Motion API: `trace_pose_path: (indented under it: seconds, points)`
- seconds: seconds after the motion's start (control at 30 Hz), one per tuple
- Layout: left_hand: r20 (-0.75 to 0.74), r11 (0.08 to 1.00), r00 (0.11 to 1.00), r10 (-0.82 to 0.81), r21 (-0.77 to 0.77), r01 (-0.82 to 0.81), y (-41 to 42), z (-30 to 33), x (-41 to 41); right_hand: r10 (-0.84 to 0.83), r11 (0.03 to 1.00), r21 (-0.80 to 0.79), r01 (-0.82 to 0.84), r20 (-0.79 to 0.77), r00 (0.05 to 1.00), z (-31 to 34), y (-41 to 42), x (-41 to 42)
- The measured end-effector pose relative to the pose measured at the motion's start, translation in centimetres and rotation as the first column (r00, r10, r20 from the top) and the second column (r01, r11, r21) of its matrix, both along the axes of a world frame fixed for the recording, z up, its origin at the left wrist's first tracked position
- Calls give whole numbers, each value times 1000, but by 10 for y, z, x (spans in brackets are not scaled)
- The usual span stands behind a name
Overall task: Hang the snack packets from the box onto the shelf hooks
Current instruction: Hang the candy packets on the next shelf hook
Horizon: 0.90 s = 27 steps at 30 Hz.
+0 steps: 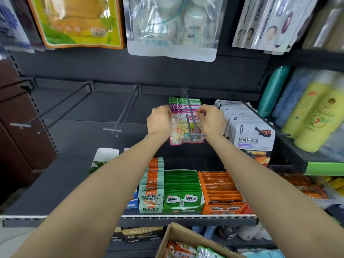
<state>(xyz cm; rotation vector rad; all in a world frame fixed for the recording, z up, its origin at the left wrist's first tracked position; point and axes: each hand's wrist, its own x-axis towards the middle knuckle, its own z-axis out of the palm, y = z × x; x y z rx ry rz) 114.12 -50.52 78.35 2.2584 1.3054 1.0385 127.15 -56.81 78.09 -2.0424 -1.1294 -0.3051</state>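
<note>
Hands first: your left hand (160, 121) and right hand (211, 121) are both pinched closed on the top corners of one pink-edged candy packet (183, 132), one hand on each side, with the clear pouch of pastel sweets hanging below your fingers.

Packet position: up at the middle shelf hook (189, 112), in front of a row of pink and green packets (181, 104) already hung there. The grey hook wires cross the packet face and end at a price-tag bar (198, 135) low over it. Whether the hang hole is already threaded over the wire cannot be told; your fingers and the header cover that spot.

Key relation: the hook's long axis runs from the back panel straight out toward you, angled slightly down. The packet face sits square across that axis, so any slide has to go away from you, along the wire toward the hung row. Both hands are about equally near the wire, which passes between them, slightly closer to your right.

Supply: the cardboard box (178, 237) with more packets sits low, well below the shelf edge. Empty hooks (122, 112) stand to the left.
</note>
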Motion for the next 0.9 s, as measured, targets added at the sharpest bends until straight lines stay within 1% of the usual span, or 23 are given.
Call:
trace_pose_path:
  seconds: [0.13,0.23,0.33,0.43,0.5,0.57,0.7,0.77,0.83,0.9]
  points:
    - [8,1000,1000,0,-11,1,2,-1,-1,6,1000,-13,-6,-4,1000,0,1,1]
    - [80,1000,997,-1,21,-1,-7,-7,-8,58,998,28,-58,4,998,-1,-13,-2]
    - [172,998,985,-23,60,12,-27,-19,-21,99,990,109,-90,-80,992,-4,-38,-12]
    - [211,997,974,-78,40,71,-56,-40,-39,195,979,87,-184,-141,971,-19,-72,-27]
    - [203,988,969,-144,-19,151,-78,-57,-50,226,974,22,-226,-187,956,-36,-100,-40]
    - [173,967,962,-213,-106,233,-100,-77,-60,222,968,-55,-243,-256,941,-60,-128,-53]
    - [55,883,936,-346,-319,345,-145,-135,-73,116,946,-245,-211,-350,930,-128,-182,-76]
    - [-26,803,888,-458,-441,401,-167,-165,-79,16,911,-372,-178,-399,917,-164,-211,-87]
    - [-127,715,801,-585,-546,436,-186,-192,-86,-93,835,-527,-158,-418,904,-193,-238,-100]
    - [-199,654,711,-674,-608,450,-201,-217,-94,-141,753,-628,-196,-446,884,-217,-259,-111]
